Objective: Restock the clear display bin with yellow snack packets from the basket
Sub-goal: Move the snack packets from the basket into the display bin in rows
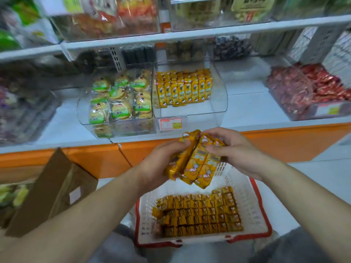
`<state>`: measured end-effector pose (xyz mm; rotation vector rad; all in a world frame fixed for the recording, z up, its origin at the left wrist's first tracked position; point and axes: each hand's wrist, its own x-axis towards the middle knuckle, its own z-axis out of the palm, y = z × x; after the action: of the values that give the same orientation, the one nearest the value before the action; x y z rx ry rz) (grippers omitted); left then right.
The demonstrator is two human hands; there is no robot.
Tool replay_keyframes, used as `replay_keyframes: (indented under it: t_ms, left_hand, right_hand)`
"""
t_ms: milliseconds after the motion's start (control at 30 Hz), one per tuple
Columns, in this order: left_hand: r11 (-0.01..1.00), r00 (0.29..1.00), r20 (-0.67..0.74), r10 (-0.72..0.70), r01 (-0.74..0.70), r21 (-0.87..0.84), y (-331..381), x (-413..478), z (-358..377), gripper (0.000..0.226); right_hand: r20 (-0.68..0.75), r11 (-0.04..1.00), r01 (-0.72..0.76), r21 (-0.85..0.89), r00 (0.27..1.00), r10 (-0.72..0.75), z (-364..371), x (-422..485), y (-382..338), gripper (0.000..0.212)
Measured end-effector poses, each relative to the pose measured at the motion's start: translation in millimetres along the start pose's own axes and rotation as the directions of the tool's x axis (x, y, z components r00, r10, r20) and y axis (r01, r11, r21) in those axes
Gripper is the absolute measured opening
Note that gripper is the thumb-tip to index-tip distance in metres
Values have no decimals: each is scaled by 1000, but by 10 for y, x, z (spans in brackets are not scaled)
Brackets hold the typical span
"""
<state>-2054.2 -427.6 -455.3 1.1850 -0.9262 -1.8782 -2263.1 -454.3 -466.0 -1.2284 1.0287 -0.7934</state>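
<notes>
Both hands hold a bundle of yellow snack packets (195, 164) in the air above the basket. My left hand (161, 162) grips the bundle from the left and below, and my right hand (233, 150) pinches its top right. Below them a white basket with a red rim (252, 202) stands on the floor, holding several rows of yellow packets (199, 213) set on end. The clear display bin (218, 99) sits on the shelf ahead, with yellow packets (184, 88) standing in rows at its back and its front part bare.
Left of the display bin is a clear bin of green-labelled biscuit packs (119, 103). A bin of red packets (307, 93) lies at the right. An open cardboard box (49, 192) stands at the left on the floor. An orange shelf front (284, 143) runs across.
</notes>
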Motion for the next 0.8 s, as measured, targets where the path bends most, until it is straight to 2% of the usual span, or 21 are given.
replay_keyframes:
  t_ms: [67,200,367,467,567,667,800]
  left_hand:
    - [1000,1000,10,17,-17,-10,15,1,13,46]
    - [999,999,-20,36,-35,27,0,63,-8,44]
    - [998,994,-93,51,-46,50,24,206,-70,48]
    - [997,992,-95,81,-79,26,39,280,-102,33]
    - [994,993,-70,100,-96,58,25,322,-118,50]
    - [987,990,-67,123,-115,110,13,368,-119,64]
    - [987,987,-89,137,-128,98,45,403,-170,67]
  right_hand:
    - [-63,998,30,59,998,-26,49,27,48,30]
    - [-116,991,67,120,992,-53,106,122,101,25]
    - [-110,983,57,172,993,-38,72,247,56,46]
    - [-89,981,56,185,995,-40,38,317,15,49]
    - [-82,983,44,177,996,-30,39,373,12,49]
    - [-89,985,32,172,996,-17,69,423,31,58]
    - [-131,977,-9,213,991,37,99,504,56,72]
